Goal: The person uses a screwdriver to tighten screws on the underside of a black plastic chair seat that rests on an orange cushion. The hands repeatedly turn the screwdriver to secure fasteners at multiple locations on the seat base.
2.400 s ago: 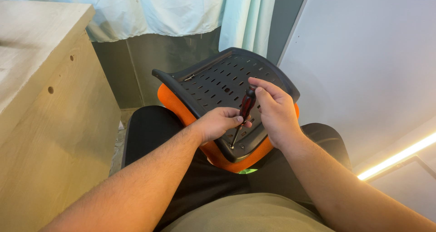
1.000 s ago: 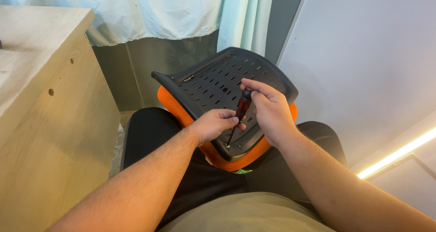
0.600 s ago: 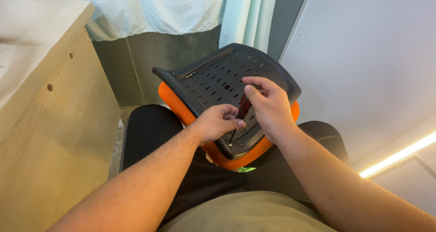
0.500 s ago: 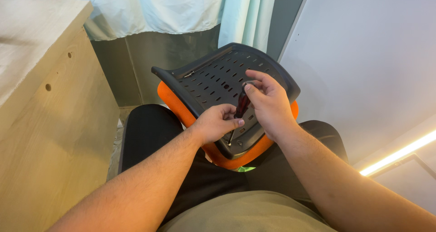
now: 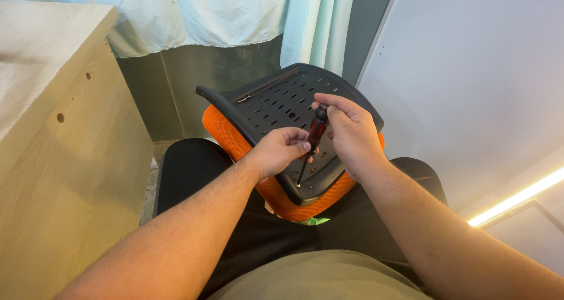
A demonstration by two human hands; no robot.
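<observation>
Right hand (image 5: 351,136) pinches the top of the red-and-black screwdriver (image 5: 311,141) over the black perforated chair seat (image 5: 276,109) on the lap; left hand (image 5: 281,152) closes around its lower handle. Driving a screw seems underway, calling for steady downward turning. Seat's near edge hides the screw head.
</observation>
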